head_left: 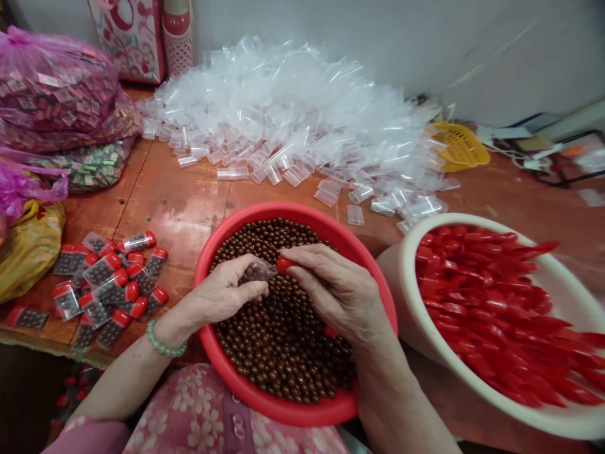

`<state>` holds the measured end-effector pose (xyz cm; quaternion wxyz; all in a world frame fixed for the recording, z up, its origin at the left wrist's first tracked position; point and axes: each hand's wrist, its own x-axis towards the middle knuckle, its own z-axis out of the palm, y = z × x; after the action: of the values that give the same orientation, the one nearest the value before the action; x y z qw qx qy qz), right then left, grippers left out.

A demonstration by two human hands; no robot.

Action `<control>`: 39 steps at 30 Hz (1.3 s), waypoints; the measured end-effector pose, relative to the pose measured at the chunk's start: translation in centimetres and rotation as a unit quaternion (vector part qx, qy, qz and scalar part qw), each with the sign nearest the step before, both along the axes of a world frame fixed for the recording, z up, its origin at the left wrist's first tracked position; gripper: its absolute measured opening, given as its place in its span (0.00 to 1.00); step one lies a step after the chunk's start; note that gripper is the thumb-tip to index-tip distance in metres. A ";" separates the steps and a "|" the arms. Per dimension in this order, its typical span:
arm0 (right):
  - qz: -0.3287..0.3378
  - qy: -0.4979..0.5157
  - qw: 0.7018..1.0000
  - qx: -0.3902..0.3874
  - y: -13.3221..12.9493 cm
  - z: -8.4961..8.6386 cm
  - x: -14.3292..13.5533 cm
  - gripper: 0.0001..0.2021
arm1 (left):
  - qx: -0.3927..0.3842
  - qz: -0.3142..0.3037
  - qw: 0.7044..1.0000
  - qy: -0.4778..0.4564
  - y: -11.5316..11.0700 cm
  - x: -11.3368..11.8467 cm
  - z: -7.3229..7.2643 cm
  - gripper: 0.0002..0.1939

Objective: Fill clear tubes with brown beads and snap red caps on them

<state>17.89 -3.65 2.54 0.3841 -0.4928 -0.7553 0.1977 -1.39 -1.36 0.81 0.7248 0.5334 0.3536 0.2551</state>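
Over a red basin point(205, 265) of brown balls point(283, 359), my left hand point(227, 287) holds a clear tube point(258, 271) between thumb and fingers. Dark contents show through its wall. My right hand point(335, 284) pinches a red cap point(283, 265) beside the tube's right end; whether cap and tube touch is unclear. Another bit of red shows under my right palm. To the right, a white tub point(411, 271) holds many red pieces point(496, 315). Filled tubes with red caps point(108, 284) lie piled on the table at the left.
Behind the basin, clear empty tubes point(293, 113) form a large heap on the table point(165, 189). Pink plastic bags point(61, 88) stand at the left above a yellow bag point(33, 252). A yellow basket point(460, 148) lies at the back right.
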 end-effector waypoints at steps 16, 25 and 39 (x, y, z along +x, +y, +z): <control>-0.089 0.145 0.984 -0.057 -0.1 -1.1 -3.7 0.08 | -0.030 0.008 0.999 -0.042 -0.1 0.3 -0.9 0.08; -0.137 0.235 0.962 -0.011 -0.5 -2.3 -5.2 0.06 | 0.035 0.005 0.999 -0.032 -0.6 0.2 -1.0 0.11; 0.039 -0.009 0.997 0.065 0.1 -2.5 -3.4 0.32 | -0.086 0.042 0.987 -0.127 -0.4 -0.2 -0.7 0.10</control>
<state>14.45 -3.50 0.03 0.4004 -0.4391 -0.7885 0.1585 -1.64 -1.75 0.08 0.7956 0.4171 0.3012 0.3200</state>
